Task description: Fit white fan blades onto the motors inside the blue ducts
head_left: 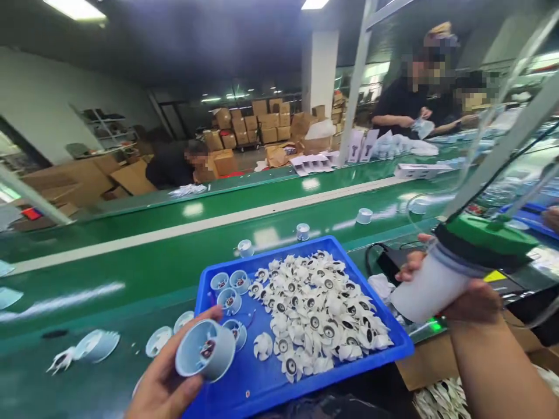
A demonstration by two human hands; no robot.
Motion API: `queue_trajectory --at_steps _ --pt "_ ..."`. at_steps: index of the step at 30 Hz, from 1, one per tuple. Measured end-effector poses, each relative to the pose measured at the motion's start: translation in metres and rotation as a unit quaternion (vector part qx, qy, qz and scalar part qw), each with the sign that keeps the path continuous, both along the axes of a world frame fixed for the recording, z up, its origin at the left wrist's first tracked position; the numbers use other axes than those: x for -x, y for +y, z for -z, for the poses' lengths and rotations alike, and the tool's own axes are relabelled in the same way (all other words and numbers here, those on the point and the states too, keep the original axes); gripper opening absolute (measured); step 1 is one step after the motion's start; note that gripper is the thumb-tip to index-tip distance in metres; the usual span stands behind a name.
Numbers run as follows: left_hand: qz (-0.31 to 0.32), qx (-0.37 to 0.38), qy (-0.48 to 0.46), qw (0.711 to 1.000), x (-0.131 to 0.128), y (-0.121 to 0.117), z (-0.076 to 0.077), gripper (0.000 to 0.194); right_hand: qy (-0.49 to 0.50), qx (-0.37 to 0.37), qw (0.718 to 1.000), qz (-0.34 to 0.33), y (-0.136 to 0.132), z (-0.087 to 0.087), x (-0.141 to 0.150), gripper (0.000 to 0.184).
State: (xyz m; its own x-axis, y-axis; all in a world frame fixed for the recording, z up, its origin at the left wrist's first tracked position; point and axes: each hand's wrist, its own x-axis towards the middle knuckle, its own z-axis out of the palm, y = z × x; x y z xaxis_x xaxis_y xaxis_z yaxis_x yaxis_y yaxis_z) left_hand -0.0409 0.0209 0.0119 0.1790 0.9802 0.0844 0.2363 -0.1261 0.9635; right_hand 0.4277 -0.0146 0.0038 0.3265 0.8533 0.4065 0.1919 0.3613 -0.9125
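My left hand point(163, 381) grips a pale blue round housing point(205, 350) with a small motor part inside, held over the near left corner of a blue tray point(395, 343). My right hand point(463, 294) is wrapped round a white cylindrical power tool point(430, 285) with a green and black top, above the tray's right edge. The tray holds a heap of white fan impellers point(318, 317) and several more pale blue housings point(229, 285) at its left end.
A green conveyor belt point(174, 256) runs behind the tray with a few housings on it point(301, 231). Loose housings and an impeller point(94, 346) lie to the left. People work across the belt; cardboard boxes point(257, 125) stand behind. A metal frame point(502, 151) slants at right.
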Motion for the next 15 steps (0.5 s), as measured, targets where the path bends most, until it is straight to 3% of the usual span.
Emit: queue_trajectory --at_steps 2,4,7,11,15 --pt "0.086 -0.042 0.015 0.995 -0.028 -0.004 -0.007 0.063 -0.019 0.024 0.999 -0.027 -0.002 -0.018 0.012 0.091" --pt "0.173 -0.105 0.085 0.976 -0.058 -0.002 -0.014 0.063 -0.108 0.055 0.992 -0.026 -0.003 -0.033 0.024 0.097" --pt "0.248 -0.168 0.181 0.937 -0.103 0.003 -0.023 0.068 -0.210 0.080 0.974 0.032 -0.006 -0.036 0.045 0.077" --pt "0.269 -0.263 0.145 0.915 -0.141 0.004 -0.029 0.051 -0.174 0.098 0.980 -0.024 -0.017 -0.027 0.071 0.062" --pt "0.263 -0.291 0.120 0.912 -0.151 0.002 -0.031 0.033 -0.097 0.110 0.985 -0.095 -0.013 -0.048 0.089 0.063"
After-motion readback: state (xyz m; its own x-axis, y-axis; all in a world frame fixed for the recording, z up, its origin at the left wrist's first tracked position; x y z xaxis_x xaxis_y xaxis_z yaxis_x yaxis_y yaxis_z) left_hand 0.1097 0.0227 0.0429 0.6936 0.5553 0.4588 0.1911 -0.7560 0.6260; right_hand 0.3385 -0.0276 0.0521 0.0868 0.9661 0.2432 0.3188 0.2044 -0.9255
